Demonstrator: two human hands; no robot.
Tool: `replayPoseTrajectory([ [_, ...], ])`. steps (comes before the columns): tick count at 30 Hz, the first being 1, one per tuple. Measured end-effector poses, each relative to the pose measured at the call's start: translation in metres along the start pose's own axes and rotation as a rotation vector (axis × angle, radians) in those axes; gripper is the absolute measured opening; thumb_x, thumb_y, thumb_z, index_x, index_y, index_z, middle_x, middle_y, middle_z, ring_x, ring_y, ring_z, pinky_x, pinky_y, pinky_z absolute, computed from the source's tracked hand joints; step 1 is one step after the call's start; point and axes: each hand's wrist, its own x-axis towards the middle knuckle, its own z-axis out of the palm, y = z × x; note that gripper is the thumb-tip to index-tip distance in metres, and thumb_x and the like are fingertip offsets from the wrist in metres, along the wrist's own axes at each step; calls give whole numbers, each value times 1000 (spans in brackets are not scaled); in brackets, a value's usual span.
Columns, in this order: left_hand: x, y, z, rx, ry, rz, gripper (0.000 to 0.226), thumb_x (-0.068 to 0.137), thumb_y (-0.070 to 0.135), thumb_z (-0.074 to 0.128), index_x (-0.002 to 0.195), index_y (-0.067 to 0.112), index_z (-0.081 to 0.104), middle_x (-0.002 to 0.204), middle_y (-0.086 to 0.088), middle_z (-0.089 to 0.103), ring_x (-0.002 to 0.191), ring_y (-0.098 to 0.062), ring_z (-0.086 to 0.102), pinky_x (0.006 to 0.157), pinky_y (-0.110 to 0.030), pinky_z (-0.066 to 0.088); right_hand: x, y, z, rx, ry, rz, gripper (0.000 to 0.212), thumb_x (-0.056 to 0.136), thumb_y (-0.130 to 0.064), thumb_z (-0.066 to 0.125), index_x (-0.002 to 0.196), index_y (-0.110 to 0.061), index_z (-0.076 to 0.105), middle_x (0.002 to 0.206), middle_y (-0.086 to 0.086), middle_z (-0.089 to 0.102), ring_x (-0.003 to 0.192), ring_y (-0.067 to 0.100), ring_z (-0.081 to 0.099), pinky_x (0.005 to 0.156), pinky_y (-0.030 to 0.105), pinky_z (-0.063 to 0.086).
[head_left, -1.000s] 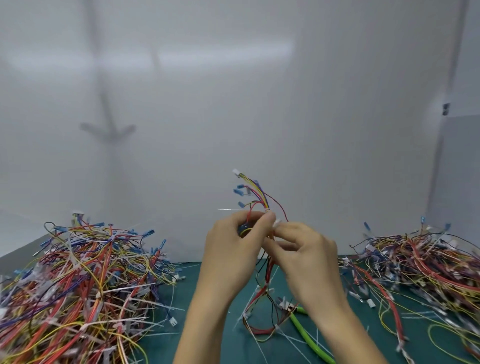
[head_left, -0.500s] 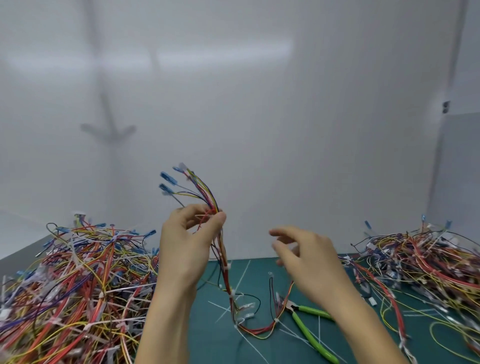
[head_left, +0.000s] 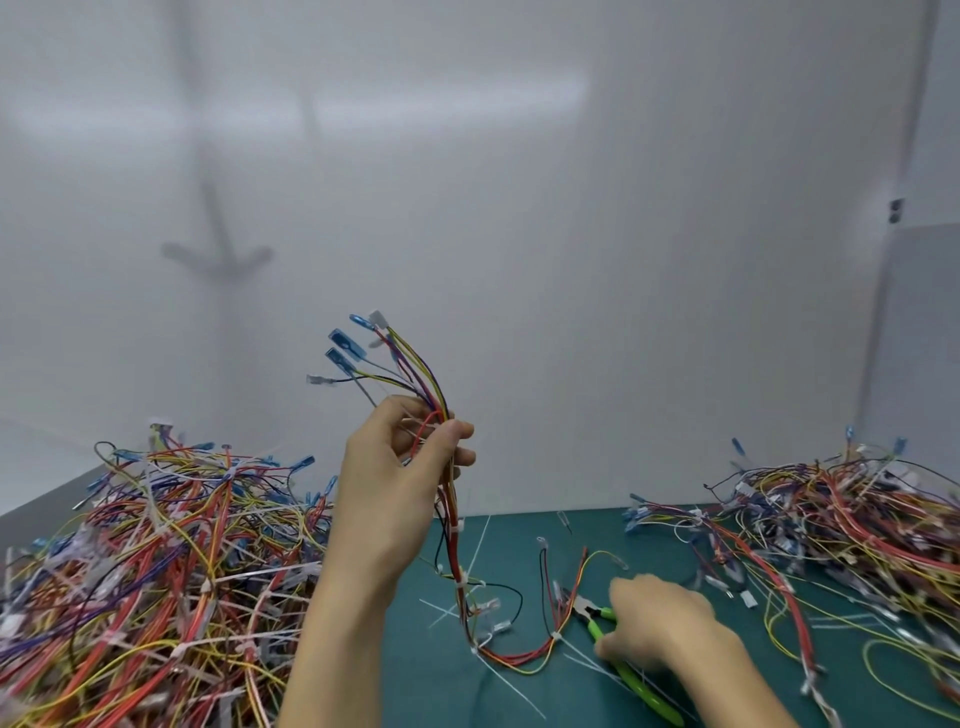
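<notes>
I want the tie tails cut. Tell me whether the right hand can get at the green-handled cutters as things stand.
Probably yes. The right hand is at the green-handled cutters on the mat; only thin cable ties lie around them. Blur hides whether it grips. The left hand holds the wire harness up, clear.

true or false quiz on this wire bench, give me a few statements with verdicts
1. The left hand holds a wire harness up off the mat. True.
2. The right hand is raised in the air. False: it is down on the green-handled cutters.
3. A left wire pile and a right wire pile flank the hands. True.
4. The mat is red. False: it is green.
</notes>
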Motion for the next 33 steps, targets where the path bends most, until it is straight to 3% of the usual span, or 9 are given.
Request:
replayPoseTrajectory([
  [6, -2, 4, 4, -24, -32, -21, 4, 94, 8, 62, 96, 11, 64, 83, 3, 75, 70, -11, 71, 61, -17, 55, 6, 1, 6, 2, 47, 10, 45, 88, -46, 61, 123, -19, 54, 130, 4, 53, 118, 26, 56, 89, 36, 43],
  [10, -4, 6, 9, -53, -59, -34, 3, 92, 7, 63, 94, 8, 64, 83, -3, 74, 69, -13, 71, 60, -17, 55, 7, -1, 7, 0, 105, -7, 27, 85, -38, 63, 98, -19, 48, 114, 3, 56, 106, 25, 58, 77, 33, 41],
  [16, -6, 7, 16, -112, -113, -61, 7, 90, 6, 67, 96, 3, 67, 81, -5, 74, 71, -15, 72, 63, -20, 57, 5, 0, 8, 47, 155, -18, 29, 80, -38, 63, 79, -22, 39, 85, -4, 45, 88, 23, 52, 69, 31, 40],
  [24, -6, 7, 17, -157, -144, -117, 11, 90, 5, 67, 99, 8, 70, 80, -5, 74, 69, -12, 70, 64, -20, 57, 8, 0, 6, 117, 269, 27, 34, 84, -51, 56, 94, -21, 44, 117, 5, 53, 112, 31, 52, 81, 36, 38],
  [33, -5, 6, 15, -161, -156, -109, 11, 90, 3, 66, 100, 6, 69, 77, -4, 73, 67, -11, 68, 62, -20, 56, 5, -1, -3, 256, 405, 99, 35, 90, -55, 45, 86, -20, 46, 110, 6, 53, 99, 30, 57, 77, 38, 39],
])
